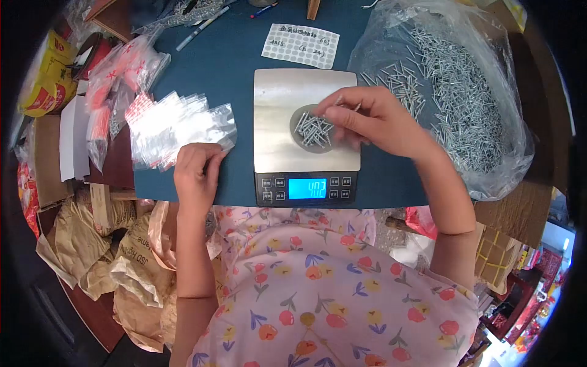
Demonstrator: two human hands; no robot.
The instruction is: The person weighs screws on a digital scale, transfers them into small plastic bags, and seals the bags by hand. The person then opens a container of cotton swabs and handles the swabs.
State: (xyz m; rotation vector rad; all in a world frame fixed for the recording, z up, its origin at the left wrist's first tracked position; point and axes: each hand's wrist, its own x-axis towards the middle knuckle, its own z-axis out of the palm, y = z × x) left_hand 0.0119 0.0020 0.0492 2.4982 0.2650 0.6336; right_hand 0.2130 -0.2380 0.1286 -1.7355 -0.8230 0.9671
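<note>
Screws [358, 107] are clamped in the right hand [380, 119], beside the pile [313, 129]; bags [177, 128] are touched by the left hand [197, 170], whose grip cannot be told.

A single head-worn camera looks steeply down and forward over the pink, flower-printed cloth garment [342, 275] across the bottom of the frame. Close below, the rectangular silver-and-black metal scale [272, 116] stands at the centre, on a flat dark-blue tabletop [235, 67]; the wide, rounded view darkens towards its corners.

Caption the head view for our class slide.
Right hand above screws on digital scale; left hand at clear bags.
</note>
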